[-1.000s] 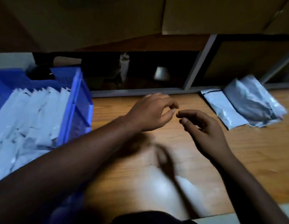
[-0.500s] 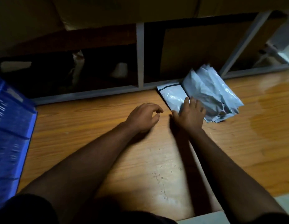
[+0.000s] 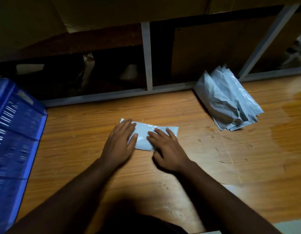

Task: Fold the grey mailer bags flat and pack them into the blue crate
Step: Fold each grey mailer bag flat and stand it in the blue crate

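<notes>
Wooden table (image 3: 79,135): mailer bag (image 3: 144,137) under both flat hands

Your left hand (image 3: 120,142) and right hand (image 3: 165,147) press flat on one grey bag (image 3: 146,134) on the wooden table (image 3: 79,132) — fingers straight. From that bag, the blue crate (image 3: 16,132) stands well left — the bag pile (image 3: 229,102) far right, behind.

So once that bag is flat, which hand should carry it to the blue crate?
Probably the left hand: it presses the mailer bag on the side nearer the blue crate, while the right hand would have to cross over.
</notes>
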Tool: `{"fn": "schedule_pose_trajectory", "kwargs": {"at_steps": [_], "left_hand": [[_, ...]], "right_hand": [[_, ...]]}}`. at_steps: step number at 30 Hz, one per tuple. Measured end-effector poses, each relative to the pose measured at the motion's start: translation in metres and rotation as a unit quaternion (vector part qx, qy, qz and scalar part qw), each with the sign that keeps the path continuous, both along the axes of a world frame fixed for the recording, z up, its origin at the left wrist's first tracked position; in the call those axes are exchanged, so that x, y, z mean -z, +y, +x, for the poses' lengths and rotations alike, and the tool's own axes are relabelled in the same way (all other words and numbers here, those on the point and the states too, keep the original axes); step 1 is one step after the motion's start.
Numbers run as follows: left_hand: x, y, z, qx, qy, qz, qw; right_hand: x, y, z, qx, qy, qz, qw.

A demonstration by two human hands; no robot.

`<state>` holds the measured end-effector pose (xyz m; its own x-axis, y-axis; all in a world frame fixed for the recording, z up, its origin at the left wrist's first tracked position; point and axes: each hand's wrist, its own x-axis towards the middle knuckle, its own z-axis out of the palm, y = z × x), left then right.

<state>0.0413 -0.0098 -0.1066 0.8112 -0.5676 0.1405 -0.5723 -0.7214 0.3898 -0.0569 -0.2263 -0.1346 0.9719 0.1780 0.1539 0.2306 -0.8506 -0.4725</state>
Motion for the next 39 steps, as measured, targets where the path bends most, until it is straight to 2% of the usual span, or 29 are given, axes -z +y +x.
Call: {"fn": "schedule_pose_trajectory", "kwargs": {"at_steps": [3, 8, 15, 20, 25, 32, 39], "left_hand": [[0.018, 0.017, -0.023, -0.034, 0.034, 0.064, 0.997], [0.02, 0.012, -0.023, -0.084, 0.016, 0.066, 0.994], [0.018, -0.004, -0.01, -0.097, 0.043, 0.127, 0.986], [0.016, -0.014, -0.011, -0.099, 0.009, 0.088, 0.991], [0.033, -0.021, -0.006, -0.069, -0.009, 0.092, 0.993], [0.041, -0.025, -0.007, -0.076, -0.08, 0.084, 0.99], [0.045, -0.028, -0.005, -0.08, -0.105, 0.097, 0.987]], "right_hand": [[0.0, 0.006, 0.003, -0.045, 0.005, 0.008, 0.999], [0.001, 0.01, 0.029, 0.046, 0.078, -0.081, 0.993], [-0.002, -0.017, 0.052, -0.008, 0.074, -0.105, 0.992], [-0.012, 0.009, 0.053, 0.012, 0.006, -0.125, 0.992], [0.007, 0.015, 0.052, 0.096, 0.035, -0.1, 0.99], [0.007, 0.02, 0.054, 0.112, 0.022, -0.122, 0.986], [0.01, 0.023, 0.056, 0.113, 0.032, -0.159, 0.98]]}}
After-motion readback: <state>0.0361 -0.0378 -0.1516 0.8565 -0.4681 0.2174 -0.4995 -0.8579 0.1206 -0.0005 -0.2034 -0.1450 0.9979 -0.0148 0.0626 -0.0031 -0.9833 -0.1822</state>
